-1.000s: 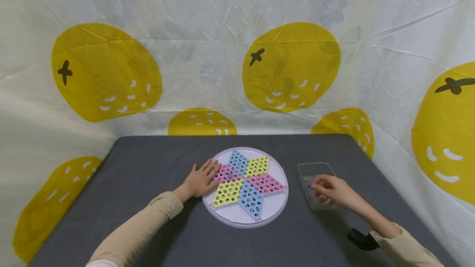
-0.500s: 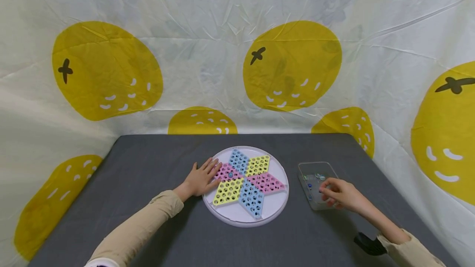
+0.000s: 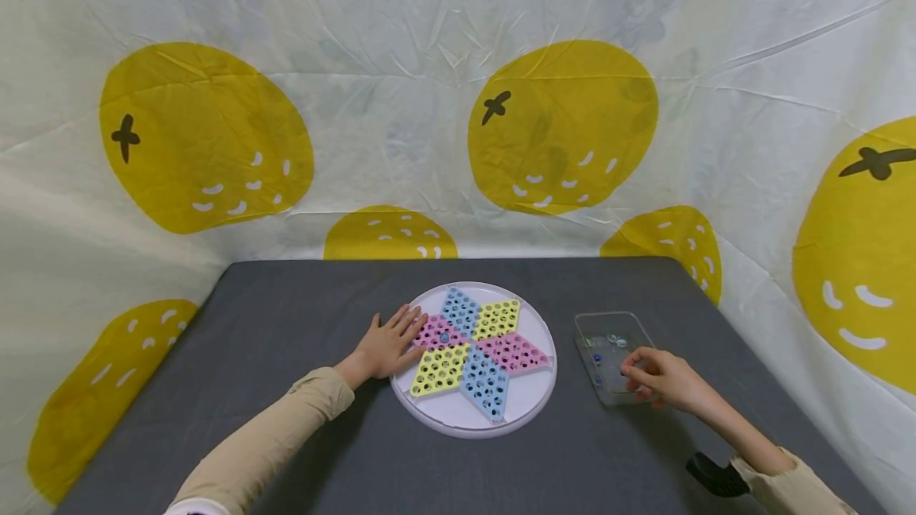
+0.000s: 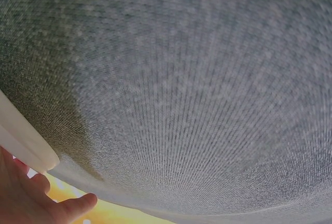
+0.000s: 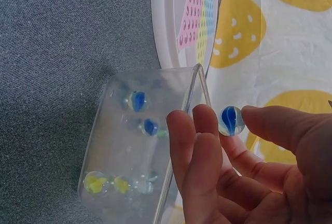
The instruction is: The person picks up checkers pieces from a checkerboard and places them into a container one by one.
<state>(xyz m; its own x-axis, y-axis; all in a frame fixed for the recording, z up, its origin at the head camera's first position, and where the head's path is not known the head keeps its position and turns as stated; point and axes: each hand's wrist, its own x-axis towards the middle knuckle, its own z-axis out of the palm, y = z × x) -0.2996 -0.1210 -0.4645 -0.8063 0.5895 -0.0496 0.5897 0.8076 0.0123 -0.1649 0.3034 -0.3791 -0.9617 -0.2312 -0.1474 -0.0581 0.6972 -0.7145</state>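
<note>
A clear glass marble with a blue swirl [image 5: 230, 121] is pinched between the thumb and a fingertip of my right hand [image 3: 669, 380]. That hand hovers over the near right side of a clear plastic box [image 3: 615, 398], where several blue and yellow marbles lie in the right wrist view. To the left sits a round white Chinese checkers board [image 3: 525, 412] with a pink, yellow and blue star of holes. My left hand [image 3: 384, 346] rests on its left rim with fingers spread. One blue marble [image 3: 444, 338] stands in the pink point beside those fingers.
A dark grey cloth covers the table [image 3: 300, 308]. Behind and at both sides hangs a white curtain [image 3: 401, 125] printed with large yellow fruit. A black strap end [image 3: 718, 475] hangs below the right sleeve.
My right hand has shifted slightly to the right and down over the box, uncovering more of its inside. The left hand and the board have stayed in place.
</note>
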